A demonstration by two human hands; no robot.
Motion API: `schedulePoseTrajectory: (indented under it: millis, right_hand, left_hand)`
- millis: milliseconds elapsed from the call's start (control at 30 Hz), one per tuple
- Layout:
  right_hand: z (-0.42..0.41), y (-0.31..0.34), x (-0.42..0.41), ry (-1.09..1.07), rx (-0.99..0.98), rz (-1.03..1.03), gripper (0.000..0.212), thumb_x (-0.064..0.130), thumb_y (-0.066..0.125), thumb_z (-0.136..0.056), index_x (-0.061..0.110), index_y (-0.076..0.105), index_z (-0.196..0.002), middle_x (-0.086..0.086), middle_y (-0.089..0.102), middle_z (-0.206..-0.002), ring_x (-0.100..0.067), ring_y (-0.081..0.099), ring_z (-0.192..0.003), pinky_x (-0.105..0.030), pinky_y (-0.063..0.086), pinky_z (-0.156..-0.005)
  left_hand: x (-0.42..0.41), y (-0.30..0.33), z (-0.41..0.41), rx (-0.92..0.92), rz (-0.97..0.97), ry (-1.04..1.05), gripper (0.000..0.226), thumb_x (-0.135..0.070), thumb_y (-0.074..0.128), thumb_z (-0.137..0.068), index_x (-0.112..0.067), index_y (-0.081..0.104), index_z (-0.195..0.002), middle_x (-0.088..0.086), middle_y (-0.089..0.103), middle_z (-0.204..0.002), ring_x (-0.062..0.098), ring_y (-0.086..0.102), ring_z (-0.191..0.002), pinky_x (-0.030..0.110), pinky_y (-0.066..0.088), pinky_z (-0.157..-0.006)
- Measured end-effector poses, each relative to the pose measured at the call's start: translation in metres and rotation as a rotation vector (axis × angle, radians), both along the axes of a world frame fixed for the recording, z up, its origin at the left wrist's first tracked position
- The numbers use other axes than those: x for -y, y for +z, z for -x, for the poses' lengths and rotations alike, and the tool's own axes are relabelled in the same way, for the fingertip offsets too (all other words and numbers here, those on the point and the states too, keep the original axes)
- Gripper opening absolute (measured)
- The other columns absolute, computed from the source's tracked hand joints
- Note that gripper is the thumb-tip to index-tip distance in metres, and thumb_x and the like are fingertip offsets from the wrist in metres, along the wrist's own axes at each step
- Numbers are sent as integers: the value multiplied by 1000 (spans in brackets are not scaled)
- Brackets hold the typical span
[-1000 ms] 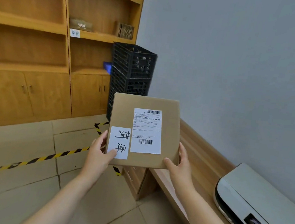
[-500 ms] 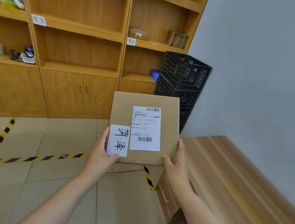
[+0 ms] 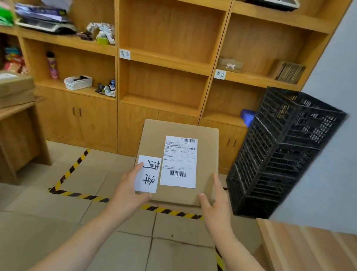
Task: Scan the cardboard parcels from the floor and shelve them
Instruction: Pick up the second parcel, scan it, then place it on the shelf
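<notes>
I hold a flat cardboard parcel (image 3: 152, 141) level in front of me, above the tiled floor. It carries a white shipping label with barcodes and a smaller white tag with handwritten characters. My left hand (image 3: 130, 191) grips its near left corner, thumb on the tag. My right hand (image 3: 216, 203) grips the near right corner. Straight ahead stands the wooden shelf unit (image 3: 165, 62), whose middle compartments hold nothing. Small handwritten labels are stuck on the shelf edges.
Stacked black plastic crates (image 3: 282, 156) stand to the right of the parcel against the grey wall. A wooden table (image 3: 318, 262) is at the near right. At left, a wooden desk (image 3: 3, 120) bears several cardboard parcels (image 3: 5, 86). Yellow-black tape (image 3: 86, 196) marks the floor.
My view has swung left, from the wall and printer toward the shelf unit. The parcel stays in both hands in the same grip. The desk at left has come into view.
</notes>
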State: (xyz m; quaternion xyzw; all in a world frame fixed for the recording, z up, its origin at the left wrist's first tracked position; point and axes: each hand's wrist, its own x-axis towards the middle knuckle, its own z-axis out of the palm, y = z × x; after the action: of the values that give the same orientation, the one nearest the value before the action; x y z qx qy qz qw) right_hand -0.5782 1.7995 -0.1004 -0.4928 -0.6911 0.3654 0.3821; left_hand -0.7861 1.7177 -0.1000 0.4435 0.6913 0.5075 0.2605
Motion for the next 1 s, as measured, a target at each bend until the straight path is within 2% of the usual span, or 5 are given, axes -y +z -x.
schedulePoseTrajectory:
  millis: [200,300,467,600,1000]
  right_hand:
    - [-7,14,-91,81,11,-32,66,25,56,-90,42,20,-143,11,29,-151,-9,27,-136,-36,29,-109]
    - [-7,17,-127,124,20,-43,65,27,55,-90,44,19,-142,10,27,-151,-10,26,-137,-38,28,-111]
    - [14,15,-169,213,38,-26,62,20,51,-93,36,20,-144,3,24,-152,-13,23,-139,-35,22,-112]
    - [42,11,-193,256,83,-40,59,23,50,-94,38,22,-143,2,23,-153,-15,21,-140,-39,22,-114]
    - [228,16,-289,307,171,-124,51,28,47,-94,37,29,-142,2,15,-156,-16,14,-142,-39,18,-115]
  left_hand:
    - [-74,18,-14,-92,-9,56,81,-3,72,-74,-26,32,-141,-6,11,-155,4,25,-128,8,36,-79]
    - [-102,21,-16,-121,-27,79,79,-2,71,-76,-26,32,-141,-11,3,-156,-3,18,-126,-5,34,-67]
    - [-132,18,-3,-128,-14,132,74,-4,71,-76,-24,37,-139,-9,5,-157,1,18,-133,3,29,-85]
    - [-148,10,25,-127,-10,153,72,-5,71,-76,-23,39,-137,-8,9,-156,-5,18,-124,-8,30,-70]
    - [-232,10,198,-74,-57,211,70,-2,69,-78,-20,39,-138,-4,3,-157,0,16,-128,-10,29,-66]
